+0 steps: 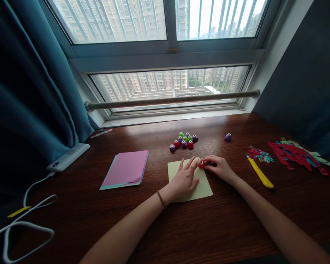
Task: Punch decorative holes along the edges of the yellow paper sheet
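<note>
A pale yellow sheet of paper (205, 189) lies on the desk in front of me. My left hand (183, 180) rests flat on it with the fingers spread, holding it down. At the sheet's upper right corner is a small red paper punch (201, 164) with a white top. My right hand (220, 168) pinches this punch between thumb and fingers; whether the paper's edge sits inside it is too small to tell. Just beyond the sheet stands a cluster of similar purple, green and red punches (184, 144).
A stack of coloured paper (128, 168) lies left. At right are a lone purple punch (228, 137), a yellow-handled cutter (260, 174), paper confetti (260, 154) and cut paper strips (298, 154). A white power strip (68, 157) and its cable (30, 223) are far left.
</note>
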Demonstrator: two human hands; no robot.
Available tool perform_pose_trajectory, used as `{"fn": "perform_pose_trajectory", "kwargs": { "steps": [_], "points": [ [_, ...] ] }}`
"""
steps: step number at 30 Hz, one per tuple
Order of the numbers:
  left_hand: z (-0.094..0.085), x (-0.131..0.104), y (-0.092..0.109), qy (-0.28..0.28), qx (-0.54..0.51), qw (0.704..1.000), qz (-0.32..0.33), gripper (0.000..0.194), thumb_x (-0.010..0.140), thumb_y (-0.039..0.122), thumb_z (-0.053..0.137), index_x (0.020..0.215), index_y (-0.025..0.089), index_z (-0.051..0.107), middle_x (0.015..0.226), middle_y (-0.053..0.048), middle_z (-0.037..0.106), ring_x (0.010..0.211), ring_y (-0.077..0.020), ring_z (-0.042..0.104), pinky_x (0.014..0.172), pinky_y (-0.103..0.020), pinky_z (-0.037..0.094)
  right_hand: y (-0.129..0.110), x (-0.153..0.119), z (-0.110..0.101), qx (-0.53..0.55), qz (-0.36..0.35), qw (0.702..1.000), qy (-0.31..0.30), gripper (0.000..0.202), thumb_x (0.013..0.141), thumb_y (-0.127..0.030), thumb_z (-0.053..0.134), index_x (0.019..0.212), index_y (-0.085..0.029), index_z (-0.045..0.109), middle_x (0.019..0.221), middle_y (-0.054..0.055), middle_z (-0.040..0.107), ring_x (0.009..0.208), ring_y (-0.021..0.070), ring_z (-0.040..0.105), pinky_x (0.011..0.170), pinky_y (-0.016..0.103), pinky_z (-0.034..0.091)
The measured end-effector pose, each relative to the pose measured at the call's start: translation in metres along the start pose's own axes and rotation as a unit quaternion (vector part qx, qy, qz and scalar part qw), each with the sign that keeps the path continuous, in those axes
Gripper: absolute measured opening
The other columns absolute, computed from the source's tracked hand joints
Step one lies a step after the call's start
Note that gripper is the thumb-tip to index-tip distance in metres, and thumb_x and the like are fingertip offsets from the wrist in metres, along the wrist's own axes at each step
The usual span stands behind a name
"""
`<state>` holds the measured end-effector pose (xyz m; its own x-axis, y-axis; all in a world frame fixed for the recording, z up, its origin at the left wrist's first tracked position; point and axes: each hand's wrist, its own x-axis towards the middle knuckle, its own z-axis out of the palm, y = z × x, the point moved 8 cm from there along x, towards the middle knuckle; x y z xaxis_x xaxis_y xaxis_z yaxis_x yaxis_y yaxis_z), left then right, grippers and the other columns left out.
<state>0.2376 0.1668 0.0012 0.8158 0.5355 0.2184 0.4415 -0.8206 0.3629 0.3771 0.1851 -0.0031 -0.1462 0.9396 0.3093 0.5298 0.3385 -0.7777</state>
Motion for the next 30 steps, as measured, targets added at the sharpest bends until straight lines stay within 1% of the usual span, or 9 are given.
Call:
{"fn": "perform_pose_trajectory", "kwargs": {
  "steps": [4,7,10,13,16,18,20,24,30],
  "points": [
    [0.003,0.0,-0.001,-0.012,0.018,1.0,-0.002,0.069,0.086,0.024,0.046,0.143,0.018,0.008,0.145,-0.007,0.023,0.137,-0.0209,0.002,0.111,-0.052,-0.001,0.0,-0.003,-0.001,0.006,0.0,1.0,-0.002,0.02,0.077,-0.026,0.063,0.096,-0.021,0.067,0.095,0.003,0.064,0.086,0.0162,0.059,0.075,0.028,0.046],
    [0.003,0.0,0.0,-0.014,0.021,1.0,-0.003,0.069,0.086,0.024,0.046,0.143,0.019,0.007,0.146,-0.006,0.022,0.137,-0.0206,0.002,0.11,-0.052,-0.002,0.004,0.001,-0.002,0.001,0.044,0.999,0.001,0.025,0.074,-0.031,0.065,0.097,-0.02,0.065,0.097,0.004,0.064,0.088,0.0172,0.06,0.073,0.027,0.048],
    [0.002,0.0,0.0,-0.01,0.017,1.0,-0.006,0.071,0.085,0.023,0.046,0.143,0.021,0.005,0.146,-0.004,0.022,0.137,-0.0206,0.003,0.11,-0.053,0.0,0.01,0.017,-0.008,-0.033,0.122,0.99,0.062,0.03,0.084,-0.035,0.053,0.104,-0.014,0.059,0.1,0.008,0.064,0.088,0.0167,0.061,0.073,0.025,0.049],
    [0.001,0.0,0.0,-0.005,0.015,1.0,-0.007,0.069,0.086,0.024,0.045,0.143,0.021,0.007,0.145,-0.003,0.024,0.137,-0.0212,0.004,0.11,-0.053,0.0,0.007,0.041,-0.008,-0.107,0.172,0.971,0.127,0.032,0.092,-0.034,0.036,0.102,-0.011,0.056,0.1,0.011,0.062,0.09,0.0188,0.059,0.079,0.03,0.046],
    [0.002,0.0,-0.001,-0.006,0.017,1.0,-0.007,0.066,0.086,0.025,0.045,0.142,0.018,0.011,0.143,-0.005,0.028,0.137,-0.0221,0.008,0.11,-0.054,-0.001,-0.001,0.063,0.004,-0.2,0.201,0.948,0.146,0.03,0.09,-0.033,0.041,0.105,-0.011,0.056,0.108,0.014,0.058,0.101,0.0284,0.051,0.087,0.042,0.04],
    [0.002,0.0,-0.002,-0.006,0.017,1.0,-0.011,0.067,0.085,0.026,0.046,0.142,0.017,0.012,0.142,-0.008,0.029,0.136,-0.0222,0.012,0.11,-0.053,-0.001,-0.003,0.069,0.013,-0.256,0.221,0.929,0.148,0.032,0.088,-0.032,0.046,0.109,-0.009,0.055,0.113,0.018,0.054,0.108,0.0358,0.044,0.088,0.049,0.035],
    [0.002,0.0,-0.002,-0.005,0.017,1.0,-0.013,0.067,0.085,0.028,0.047,0.141,0.016,0.012,0.142,-0.01,0.03,0.135,-0.0212,0.015,0.11,-0.052,-0.002,-0.002,0.069,0.02,-0.299,0.241,0.912,0.145,0.034,0.086,-0.03,0.05,0.109,-0.006,0.054,0.113,0.021,0.052,0.108,0.0393,0.04,0.085,0.052,0.034],
    [0.003,-0.001,-0.002,-0.005,0.015,1.0,-0.015,0.064,0.085,0.03,0.048,0.139,0.015,0.016,0.138,-0.011,0.036,0.133,-0.0189,0.021,0.111,-0.05,-0.004,0.004,0.067,0.027,-0.357,0.258,0.888,0.131,0.033,0.084,-0.026,0.052,0.11,-0.006,0.052,0.115,0.02,0.05,0.11,0.0383,0.037,0.086,0.052,0.033],
    [0.002,-0.001,-0.003,-0.006,0.017,1.0,-0.018,0.064,0.085,0.032,0.049,0.138,0.016,0.018,0.14,-0.011,0.033,0.133,-0.0194,0.023,0.11,-0.049,-0.005,0.011,0.067,0.029,-0.392,0.273,0.872,0.11,0.031,0.084,-0.026,0.05,0.109,-0.008,0.053,0.116,0.018,0.05,0.108,0.0357,0.038,0.084,0.047,0.036]
  ]
}}
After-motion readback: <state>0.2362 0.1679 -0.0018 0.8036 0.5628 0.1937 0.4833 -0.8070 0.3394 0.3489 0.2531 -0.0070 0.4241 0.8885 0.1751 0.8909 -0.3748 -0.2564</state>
